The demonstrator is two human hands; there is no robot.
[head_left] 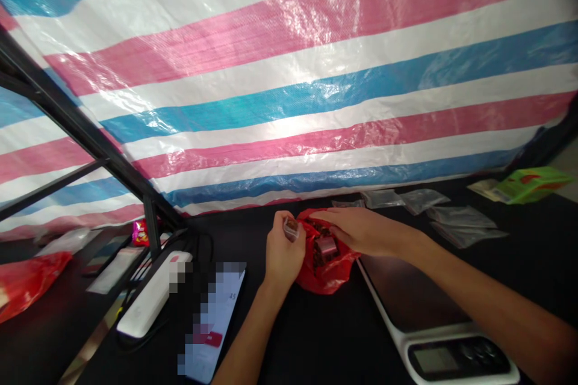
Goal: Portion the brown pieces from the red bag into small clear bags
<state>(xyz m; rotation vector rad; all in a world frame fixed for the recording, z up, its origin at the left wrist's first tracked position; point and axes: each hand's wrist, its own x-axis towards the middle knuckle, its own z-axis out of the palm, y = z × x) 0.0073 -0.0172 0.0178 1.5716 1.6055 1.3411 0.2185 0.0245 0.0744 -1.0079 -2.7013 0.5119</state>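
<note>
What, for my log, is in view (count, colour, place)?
Sheet: one, red-white-blue, behind
Frame: one, black, left
Table: one, black, below
Scale: one, white/black, right
Open bag: one, red, centre
Bags: about five, clear, behind scale
Packet: one, green, far right
Phone: one, pale-screened, left
Device: one, white, beside phone
Cables: uncounted, black, around device
Wrapper: one, pink, by frame
Second bag: one, red, far left
Blurred items: several, pale, left
Small packet: one, clear, in left hand
Left hand: one, bare, centre
Right hand: one, bare, on open bag
</note>
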